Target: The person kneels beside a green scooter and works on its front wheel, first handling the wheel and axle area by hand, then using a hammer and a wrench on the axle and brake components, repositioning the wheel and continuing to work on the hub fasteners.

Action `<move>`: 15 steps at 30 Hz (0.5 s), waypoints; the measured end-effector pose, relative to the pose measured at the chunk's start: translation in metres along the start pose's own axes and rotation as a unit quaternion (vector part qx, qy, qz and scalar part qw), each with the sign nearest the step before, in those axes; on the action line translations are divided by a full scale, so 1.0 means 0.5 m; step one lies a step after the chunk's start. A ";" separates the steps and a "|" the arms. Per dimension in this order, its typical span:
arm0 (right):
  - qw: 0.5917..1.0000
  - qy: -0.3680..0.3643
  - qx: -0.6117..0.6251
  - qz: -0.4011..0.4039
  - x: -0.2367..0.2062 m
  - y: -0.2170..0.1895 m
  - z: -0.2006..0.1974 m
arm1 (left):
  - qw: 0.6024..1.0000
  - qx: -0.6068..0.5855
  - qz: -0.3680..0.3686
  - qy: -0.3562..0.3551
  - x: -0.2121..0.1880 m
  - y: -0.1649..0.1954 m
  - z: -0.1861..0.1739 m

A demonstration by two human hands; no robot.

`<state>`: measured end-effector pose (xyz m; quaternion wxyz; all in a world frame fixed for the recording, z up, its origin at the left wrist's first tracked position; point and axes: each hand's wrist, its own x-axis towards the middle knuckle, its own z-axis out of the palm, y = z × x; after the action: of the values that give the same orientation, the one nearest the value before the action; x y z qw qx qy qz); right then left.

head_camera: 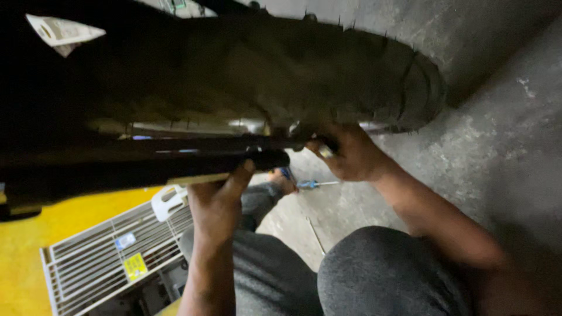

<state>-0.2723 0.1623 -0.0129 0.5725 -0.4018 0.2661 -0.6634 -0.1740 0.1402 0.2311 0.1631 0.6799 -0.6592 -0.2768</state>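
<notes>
- The left hand (218,202) grips the underside of a dark bar (175,161), fingers curled up around it; the bar runs below a black knobbed tyre (328,70)
- The right hand (351,155) closes its fingers on a small part at the tyre's lower rim; what it pinches cannot be told
- A blue-handled screwdriver (310,184) lies on the grey concrete floor (497,134), just beside the right hand
- A white wire grille (111,257) lies at the yellow floor patch's (35,246) edge

Left hand (218,202) and right hand (351,155) raised, fingers curled closed
</notes>
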 end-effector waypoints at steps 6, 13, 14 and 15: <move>0.996 0.065 -0.048 -0.030 -0.034 0.048 0.009 | 1.000 -0.006 -0.021 -0.011 -0.004 -0.026 0.010; 0.994 0.043 0.083 -0.055 -0.026 0.033 0.028 | 0.999 -0.013 -0.028 -0.033 -0.008 -0.014 -0.011; 0.997 0.020 0.078 0.023 -0.026 0.029 0.027 | 0.999 -0.018 -0.024 -0.035 -0.009 -0.016 -0.014; 0.992 -0.006 0.073 0.099 -0.026 0.026 0.027 | 0.999 -0.018 -0.024 -0.026 -0.010 -0.017 -0.018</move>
<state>-0.2537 0.1736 -0.0195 0.6645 -0.3349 0.2518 -0.6188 -0.1617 0.1444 0.2338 0.1517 0.6852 -0.6414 -0.3100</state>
